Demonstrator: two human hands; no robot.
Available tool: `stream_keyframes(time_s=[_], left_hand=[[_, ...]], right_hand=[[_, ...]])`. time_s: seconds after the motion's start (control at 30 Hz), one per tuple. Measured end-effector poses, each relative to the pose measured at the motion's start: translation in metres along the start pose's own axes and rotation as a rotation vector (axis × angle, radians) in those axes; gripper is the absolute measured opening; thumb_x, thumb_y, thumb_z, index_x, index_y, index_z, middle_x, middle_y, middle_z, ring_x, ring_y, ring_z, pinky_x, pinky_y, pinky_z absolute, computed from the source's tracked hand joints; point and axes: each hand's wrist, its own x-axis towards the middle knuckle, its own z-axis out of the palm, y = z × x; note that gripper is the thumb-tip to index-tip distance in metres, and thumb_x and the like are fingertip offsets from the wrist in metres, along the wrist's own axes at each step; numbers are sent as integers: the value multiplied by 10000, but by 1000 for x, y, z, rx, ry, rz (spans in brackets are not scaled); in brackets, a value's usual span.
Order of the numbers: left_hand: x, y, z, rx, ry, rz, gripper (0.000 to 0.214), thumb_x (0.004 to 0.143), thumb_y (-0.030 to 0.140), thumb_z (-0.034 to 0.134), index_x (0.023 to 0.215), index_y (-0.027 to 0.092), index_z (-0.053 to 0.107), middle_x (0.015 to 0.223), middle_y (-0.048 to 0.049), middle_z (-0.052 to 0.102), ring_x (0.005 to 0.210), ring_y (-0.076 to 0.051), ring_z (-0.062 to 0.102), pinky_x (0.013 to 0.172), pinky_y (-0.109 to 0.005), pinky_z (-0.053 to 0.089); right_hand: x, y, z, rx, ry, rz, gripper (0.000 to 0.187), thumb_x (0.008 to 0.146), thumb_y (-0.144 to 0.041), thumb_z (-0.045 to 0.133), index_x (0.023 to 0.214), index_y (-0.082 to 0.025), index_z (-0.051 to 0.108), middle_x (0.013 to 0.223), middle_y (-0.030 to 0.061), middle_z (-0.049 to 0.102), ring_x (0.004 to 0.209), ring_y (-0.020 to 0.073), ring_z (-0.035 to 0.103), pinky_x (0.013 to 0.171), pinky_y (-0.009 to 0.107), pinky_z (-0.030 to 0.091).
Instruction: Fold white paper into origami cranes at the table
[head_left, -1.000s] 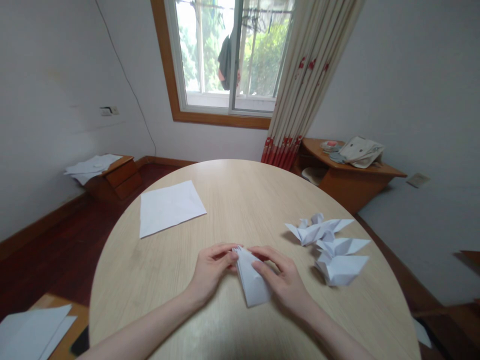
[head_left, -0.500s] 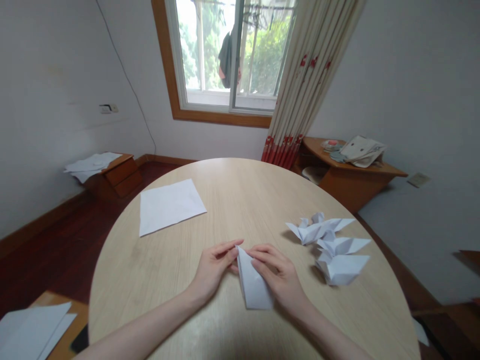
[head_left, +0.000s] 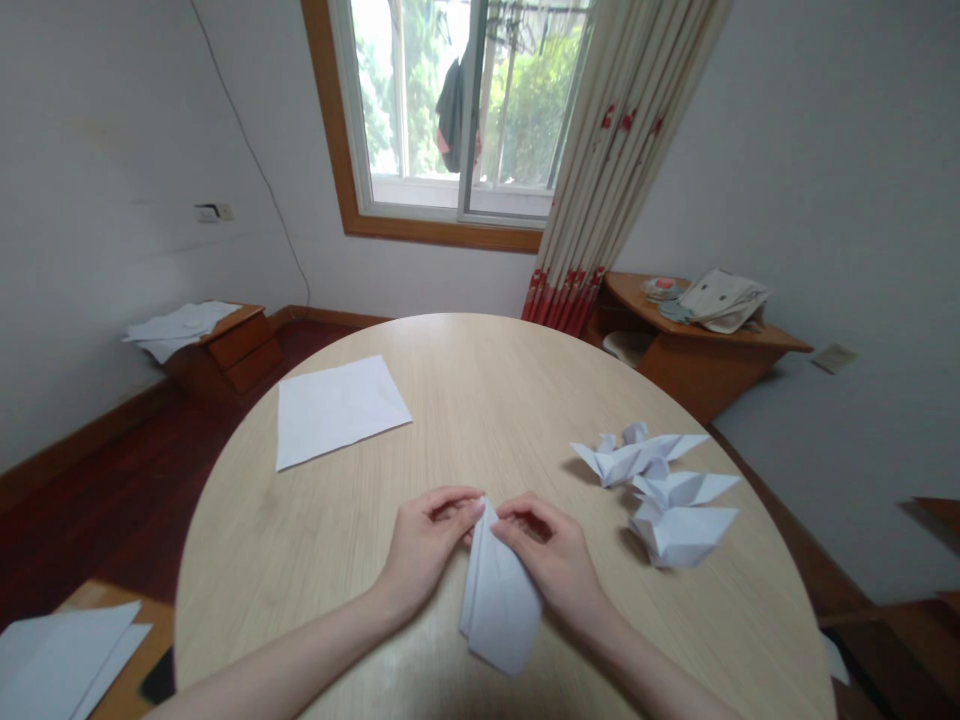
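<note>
A long folded piece of white paper [head_left: 499, 602] stands at the middle of the near table edge, its narrow tip up between my hands and its wide end toward me. My left hand [head_left: 429, 544] pinches the paper's upper left side, and my right hand [head_left: 541, 548] grips its upper right side. Some fingertips are hidden behind the fold. To the right of my right hand lie several folded white paper birds [head_left: 654, 490], not touched by either hand. A flat white sheet [head_left: 334, 410] lies farther out on the round wooden table [head_left: 495, 400].
A stack of white paper [head_left: 64, 665] lies on a wooden surface at the lower left. Papers cover a low wooden cabinet [head_left: 232, 355] by the left wall. Cloth items sit on a wooden corner shelf [head_left: 697, 345] beneath the curtained window.
The folded paper's wide end has swung lower toward me, and its layers have spread a little. Both hands still hold its upper part, now slightly higher on the paper.
</note>
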Motion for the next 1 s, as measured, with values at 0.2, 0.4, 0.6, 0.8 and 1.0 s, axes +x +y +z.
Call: stream_keyframes(time_s=[0.2,0.4,0.6,0.8,1.0], left_hand=[[-2,3,0,116,0,85,245,746,382,707,801,151,646,699,-22,670,651,-148,629,609,-229,502],[-4,0,-3,233,-113,37,333,777,411,679,974,144,702,812,-76,734,735,-200,675,666,-273,513],[-4,-2,-1,90,-210,-66,495,703,370,755,1139,148,678,1018,-115,731,919,-249,687,815,-336,532],[-5,0,-2,173,-225,-5,478,784,325,679,1239,192,618,1281,-92,598,1158,-268,588,1022,-406,434],[-4,-2,-2,130,-203,-37,519,764,361,699,1245,192,602,1248,-108,621,1150,-275,596,984,-407,468]], right_hand=[[2,4,0,82,1,131,224,669,-392,718,703,-173,681,633,16,662,559,147,572,540,259,449],[5,1,-4,68,88,110,266,666,-438,731,669,-175,691,626,39,685,573,172,601,541,279,474],[8,5,-5,88,143,108,288,639,-453,746,654,-173,683,608,39,675,553,168,583,518,275,463],[7,4,-6,63,127,106,273,653,-441,728,642,-174,676,592,29,659,559,166,577,533,278,461],[8,7,-6,48,88,83,258,687,-431,711,679,-177,665,618,24,648,576,165,573,549,278,463]])
